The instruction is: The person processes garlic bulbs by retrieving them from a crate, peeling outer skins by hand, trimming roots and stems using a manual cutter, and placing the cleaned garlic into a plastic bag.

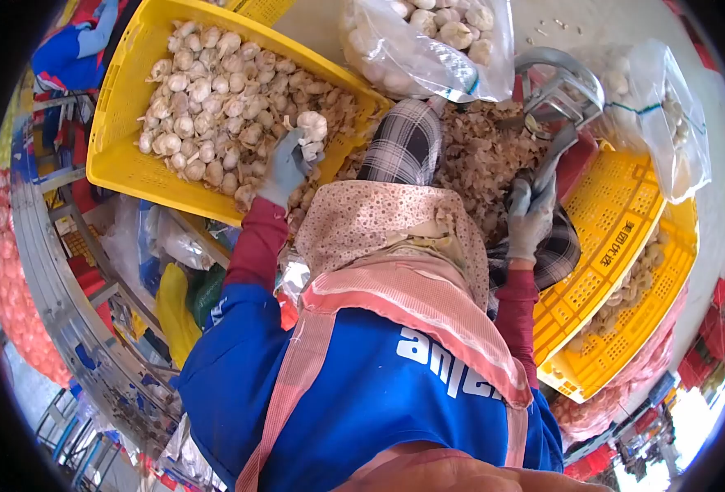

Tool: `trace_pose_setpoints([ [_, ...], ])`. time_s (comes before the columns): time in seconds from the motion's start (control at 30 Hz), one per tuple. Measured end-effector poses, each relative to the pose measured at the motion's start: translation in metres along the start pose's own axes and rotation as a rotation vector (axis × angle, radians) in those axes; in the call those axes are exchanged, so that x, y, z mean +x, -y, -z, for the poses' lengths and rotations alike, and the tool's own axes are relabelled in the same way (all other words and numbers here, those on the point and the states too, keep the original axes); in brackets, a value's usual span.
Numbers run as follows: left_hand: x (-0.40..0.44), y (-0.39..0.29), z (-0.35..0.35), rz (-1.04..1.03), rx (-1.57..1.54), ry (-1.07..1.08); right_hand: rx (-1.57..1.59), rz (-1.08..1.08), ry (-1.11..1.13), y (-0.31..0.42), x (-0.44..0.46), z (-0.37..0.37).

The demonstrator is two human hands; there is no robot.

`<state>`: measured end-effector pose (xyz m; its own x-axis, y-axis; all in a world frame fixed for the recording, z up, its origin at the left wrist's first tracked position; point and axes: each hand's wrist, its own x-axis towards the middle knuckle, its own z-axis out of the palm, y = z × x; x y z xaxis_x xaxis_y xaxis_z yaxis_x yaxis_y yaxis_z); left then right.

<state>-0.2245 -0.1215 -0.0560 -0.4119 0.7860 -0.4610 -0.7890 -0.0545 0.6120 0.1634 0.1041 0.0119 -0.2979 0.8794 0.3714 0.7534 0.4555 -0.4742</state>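
My left hand [287,170], in a grey-white glove, is closed on a whitish garlic bulb [312,129] at the right side of a yellow crate [120,168]. Many loose garlic bulbs [207,102] lie in that crate. My right hand [531,220], gloved too, is closed around the grey handle of a metal lever cutter [574,92]. The cutter stands beyond my right knee, above a heap of dry garlic skins [481,148]. Part of its handle is hidden by my fingers.
A clear bag of garlic [428,49] stands ahead, and another tied bag [658,107] is at right. Stacked yellow crates [604,262] stand by my right leg. Red net sacks [18,287] line the far left beside a metal frame [59,271]. Another person's blue sleeve [67,61] shows upper left.
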Motion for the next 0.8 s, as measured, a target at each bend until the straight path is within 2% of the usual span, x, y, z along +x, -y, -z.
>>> trace_pose_setpoints([
  [0.03,-0.010,-0.004,-0.030,-0.012,-0.107,0.166,0.042,0.105,-0.067,0.011,-0.001,0.009],
  [0.1,-0.028,-0.012,-0.099,0.040,-0.094,0.260,0.177,0.278,-0.159,0.036,0.000,0.029],
  [0.13,-0.027,-0.005,-0.112,0.105,-0.189,0.426,0.552,0.109,-0.075,0.039,-0.013,0.025],
  [0.2,-0.036,0.020,-0.153,0.188,-0.205,0.350,0.732,0.033,0.208,0.074,-0.013,0.047],
  [0.23,-0.033,0.033,-0.165,0.292,-0.251,0.531,0.968,-0.246,0.334,0.091,-0.016,0.051],
  [0.27,-0.031,0.049,-0.181,0.344,-0.208,0.651,1.159,-0.290,0.314,0.098,-0.018,0.043],
  [0.3,-0.024,0.069,-0.179,0.421,-0.113,0.697,1.248,-0.304,0.414,0.091,-0.019,0.041],
  [0.37,-0.027,0.102,-0.195,0.486,-0.075,0.665,1.577,-0.508,0.477,0.075,-0.032,0.030],
  [0.43,-0.033,0.109,-0.216,0.488,-0.047,0.693,1.495,-0.558,0.390,0.075,-0.022,0.051],
  [0.47,-0.039,0.107,-0.226,0.446,0.103,0.645,1.443,-0.569,0.297,0.070,-0.025,0.054],
  [0.5,-0.045,0.106,-0.235,0.397,0.249,0.594,1.426,-0.573,0.310,0.065,-0.026,0.058],
  [0.53,-0.044,0.105,-0.234,0.405,0.467,0.654,1.410,-0.576,0.330,0.063,-0.026,0.062],
  [0.7,-0.050,0.095,-0.230,0.424,0.324,0.683,1.203,-0.610,0.332,0.044,-0.035,0.047],
  [0.77,-0.054,0.104,-0.235,0.309,0.522,0.554,1.197,-0.588,0.322,0.045,-0.034,0.038],
  [0.8,-0.052,0.105,-0.242,0.300,0.549,0.515,1.015,-0.548,0.308,0.047,-0.033,0.033],
])
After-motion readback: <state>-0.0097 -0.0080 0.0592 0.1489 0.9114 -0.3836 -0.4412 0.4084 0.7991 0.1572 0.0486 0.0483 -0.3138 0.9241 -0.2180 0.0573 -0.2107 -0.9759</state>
